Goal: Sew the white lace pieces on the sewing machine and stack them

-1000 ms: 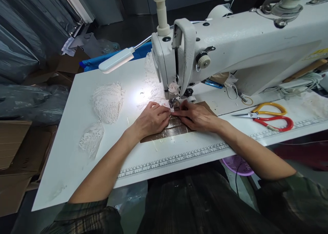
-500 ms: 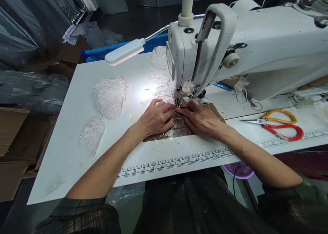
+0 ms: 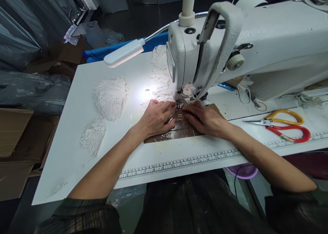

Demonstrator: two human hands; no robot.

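White metal fills the upper right of the view: the sewing machine (image 3: 256,42) rises just beyond both hands, its needle end coming down right at the fingertips. Under it the white table (image 3: 84,100) spreads out to the left of the hands, with a printed ruler (image 3: 179,163) along its near edge, close to the forearms. Both hands rest on a brown taped patch (image 3: 179,129) set into the tabletop. The left hand (image 3: 156,117) lies flat with its fingers curled loosely forward, and the right hand (image 3: 205,119) mirrors it, fingertips nearly meeting the other's. Between them they press a small piece of white lace (image 3: 179,105) under the presser foot (image 3: 181,103); how much of it is already stitched I cannot tell, since the fingers hide most of it, so the seam looks to be in hand rather than finished. To the left of the left hand, well apart, lie two heaps of lace (image 3: 110,97), and more lace (image 3: 159,80) trails just beyond the fingers, lit by a lamp (image 3: 124,52) on a bendy neck. To the right of the right hand, well apart, lie scissors (image 3: 282,124) with yellow and red handles. Nothing lies between the hands and the needle; only the machine's head crowds the space above the fingers.
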